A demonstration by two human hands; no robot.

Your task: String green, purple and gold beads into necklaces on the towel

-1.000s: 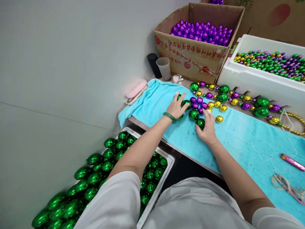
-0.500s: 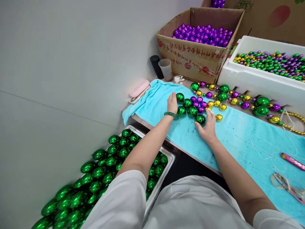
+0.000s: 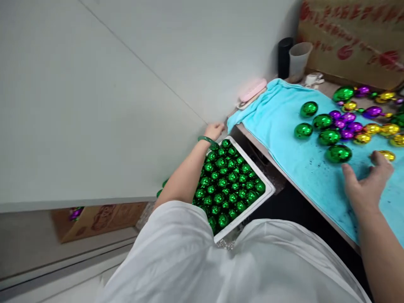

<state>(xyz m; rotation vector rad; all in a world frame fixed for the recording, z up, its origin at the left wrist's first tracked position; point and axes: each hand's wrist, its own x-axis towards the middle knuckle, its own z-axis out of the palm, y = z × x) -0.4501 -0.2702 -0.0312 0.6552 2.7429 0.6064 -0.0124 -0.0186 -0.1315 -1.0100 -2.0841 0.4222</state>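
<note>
Shiny green balls (image 3: 338, 153) on turquoise towel (image 3: 277, 122)

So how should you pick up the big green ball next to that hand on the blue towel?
Probably from above, fingers spread around its widest part. The green ball is round, shiny and likely slippery, lying loose on the towel just beyond the right hand, with room on its near side.

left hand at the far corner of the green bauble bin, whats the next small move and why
Probably lower the left hand into the white bin and pick up a green bauble. It hovers empty over the far corner, while the right hand rests open on the turquoise towel beside the loose green baubles.
</note>
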